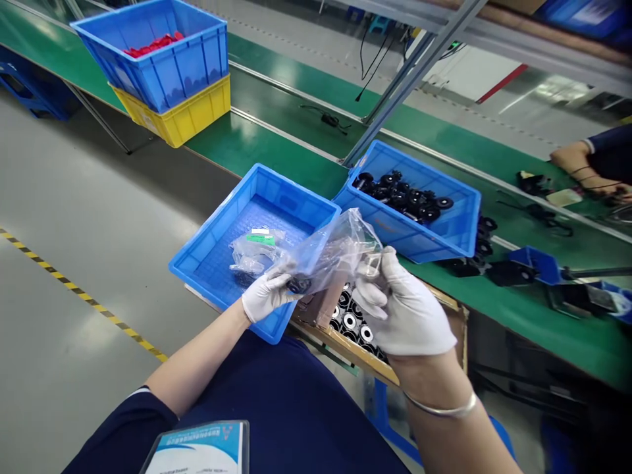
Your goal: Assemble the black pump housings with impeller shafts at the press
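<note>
A clear plastic bag (336, 250) stretches between my two white-gloved hands. My left hand (269, 291) is closed on its lower end, where a dark round part (299, 284) shows beside the fingertips. Pinching the bag's other end, my right hand (405, 306) has its thumb up and fingers curled. Below my left hand is a blue bin (212, 230) holding a crumpled clear bag (241, 250) with a green label (261, 239). Under my right hand, a cardboard box (378, 368) contains several black-and-white round parts (349, 320), partly hidden by the glove.
A blue crate (419, 243) of black parts (405, 197) rests on the green bench (553, 329). Stacked at the upper left are a blue crate (192, 59) with red pieces and a yellow crate (182, 122). A metal post (415, 79) rises behind. A co-worker's arm (575, 161) reaches in at right.
</note>
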### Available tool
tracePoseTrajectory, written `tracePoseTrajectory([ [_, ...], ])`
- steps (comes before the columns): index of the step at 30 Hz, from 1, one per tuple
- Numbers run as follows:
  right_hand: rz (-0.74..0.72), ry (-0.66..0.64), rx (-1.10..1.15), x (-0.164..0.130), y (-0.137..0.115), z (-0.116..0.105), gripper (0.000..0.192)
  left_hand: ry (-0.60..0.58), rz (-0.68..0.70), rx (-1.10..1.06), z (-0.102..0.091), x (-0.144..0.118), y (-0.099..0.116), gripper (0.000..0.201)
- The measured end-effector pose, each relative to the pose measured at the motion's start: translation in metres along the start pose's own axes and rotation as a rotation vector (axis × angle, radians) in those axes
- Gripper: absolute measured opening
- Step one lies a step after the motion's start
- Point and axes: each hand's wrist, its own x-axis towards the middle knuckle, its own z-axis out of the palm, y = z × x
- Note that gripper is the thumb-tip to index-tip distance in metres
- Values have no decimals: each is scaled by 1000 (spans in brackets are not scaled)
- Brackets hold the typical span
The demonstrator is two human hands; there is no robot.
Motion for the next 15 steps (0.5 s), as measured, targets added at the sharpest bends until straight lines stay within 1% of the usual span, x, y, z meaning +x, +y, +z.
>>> tracePoseTrajectory([
  [3,-46,99,31,9,0,-10,49,42,-10,-7,-3,-5,2,30],
  [6,-71,162,36,17,1,-21,52,75,-31,-7,-2,-13,5,27],
  [8,-74,154,36,20,3,-28,51,92,-47,-6,0,-18,7,31],
  [11,-77,94,-9,22,7,-36,46,109,-57,-4,3,-25,11,36],
  [15,-75,72,-67,24,13,-44,39,93,-80,-26,5,-33,18,44],
])
